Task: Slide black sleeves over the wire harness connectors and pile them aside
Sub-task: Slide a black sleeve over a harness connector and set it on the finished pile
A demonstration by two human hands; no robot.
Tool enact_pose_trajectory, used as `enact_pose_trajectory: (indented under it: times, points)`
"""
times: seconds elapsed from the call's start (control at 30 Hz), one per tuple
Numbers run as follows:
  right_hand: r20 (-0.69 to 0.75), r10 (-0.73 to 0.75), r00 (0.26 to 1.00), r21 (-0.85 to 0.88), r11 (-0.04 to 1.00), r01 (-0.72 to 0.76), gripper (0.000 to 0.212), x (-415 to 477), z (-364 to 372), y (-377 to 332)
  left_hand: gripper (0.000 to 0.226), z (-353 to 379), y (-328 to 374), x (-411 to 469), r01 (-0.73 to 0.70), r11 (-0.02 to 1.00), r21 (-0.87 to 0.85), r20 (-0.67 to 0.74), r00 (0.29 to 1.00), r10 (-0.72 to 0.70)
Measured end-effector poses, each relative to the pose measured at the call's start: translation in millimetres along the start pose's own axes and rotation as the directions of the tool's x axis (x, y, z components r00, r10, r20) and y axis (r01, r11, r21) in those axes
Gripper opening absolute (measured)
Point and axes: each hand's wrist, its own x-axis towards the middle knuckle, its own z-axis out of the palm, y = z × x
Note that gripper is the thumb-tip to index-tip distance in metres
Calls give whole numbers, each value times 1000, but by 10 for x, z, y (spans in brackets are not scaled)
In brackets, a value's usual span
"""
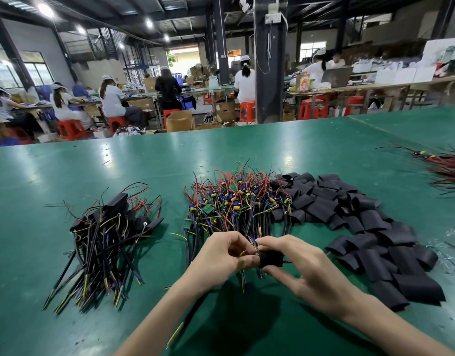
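Near the middle of the counter's (154,160) near edge, the left grip (221,255) is pinching a wire harness (252,243) with curled fingers. The right grip (306,273) is clamping thumb and forefinger on a black sleeve (270,258) sitting over the harness's end, the two grips touching. Just behind them the heap of bare harnesses (236,201) is lying. Loose sleeves (362,227) are spreading toward the right edge, and the sleeved pile (105,235) is resting toward the left.

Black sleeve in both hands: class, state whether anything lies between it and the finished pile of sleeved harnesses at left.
Nothing visible blocks it. Left of the black sleeve, past the left hand, lie only bare green table and some flat wire tails from the unsleeved harness heap, before the finished pile.
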Motion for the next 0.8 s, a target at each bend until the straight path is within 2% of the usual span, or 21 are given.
enact_pose_trajectory:
  times: [0.1, 0.2, 0.3, 0.4, 0.53, 0.8]
  points:
    - [-11, 45, 999, -45, 998, -45, 62, -14, 3, 14, 17, 4, 12, 11, -13, 999, -41, -14, 1000, 13]
    - [-23, 137, 990, -236, 962, -139, 72, -24, 2, 44, 16, -27, 22, 19, -25, 998, -65, -19, 1000, 24]
    - [-34, 178, 983, -387, 905, -178, 63, -31, -4, 56, 17, -50, 5, 16, -7, 999, -48, -57, 998, 4]
    - [-45, 139, 989, -448, 882, -144, 48, -19, 30, 26, 21, -19, -16, 5, -7, 1000, 14, -49, 999, 7]
    - [-64, 131, 989, -453, 879, -146, 44, -16, 55, -5, 24, -2, -40, 3, -31, 994, 102, -43, 998, 36]
    - [-35, 136, 990, -418, 898, -139, 46, -25, 86, -69, 26, 15, -42, -9, -54, 985, 162, -52, 997, 63]
